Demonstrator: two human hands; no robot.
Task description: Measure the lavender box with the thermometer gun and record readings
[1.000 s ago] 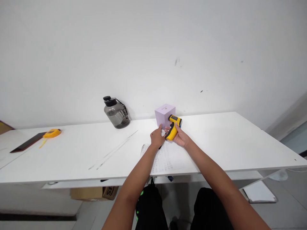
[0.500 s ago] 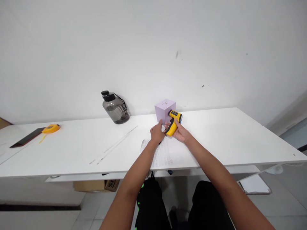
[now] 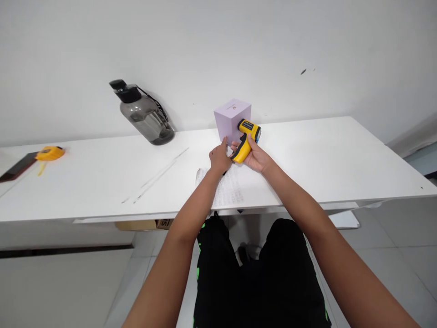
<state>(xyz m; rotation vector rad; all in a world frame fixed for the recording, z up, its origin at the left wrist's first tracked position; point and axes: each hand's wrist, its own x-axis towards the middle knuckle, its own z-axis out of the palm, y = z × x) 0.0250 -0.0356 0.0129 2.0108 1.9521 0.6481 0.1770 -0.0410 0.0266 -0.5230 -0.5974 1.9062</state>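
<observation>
A yellow and black infrared thermometer (image 3: pixel 243 148) is in my right hand (image 3: pixel 257 157), whose fingers wrap its handle from the right. Its head leans up toward the front of a lilac box (image 3: pixel 227 125); whether they touch I cannot tell. Close by on the left, my left hand (image 3: pixel 219 157) is closed near the bottom of the handle, one finger reaching up at the box's lower edge. What it grips is hidden; a small dark tip (image 3: pixel 224 173) pokes out below it. Under my left wrist lies a printed sheet of paper (image 3: pixel 230 190) at the table's front edge.
A grey water bottle (image 3: pixel 146 116) with a black cap stands by the wall, left of the box. Farther left on the white table (image 3: pixel 317 159) are a yellow tape measure (image 3: pixel 50 153) and a dark flat object (image 3: pixel 18 167). A cardboard box (image 3: pixel 139 225) sits below the table.
My view has tilted down and come closer, so the table appears higher. Both hands keep nearly the same pose, with the thermometer still in the right hand by the lilac box.
</observation>
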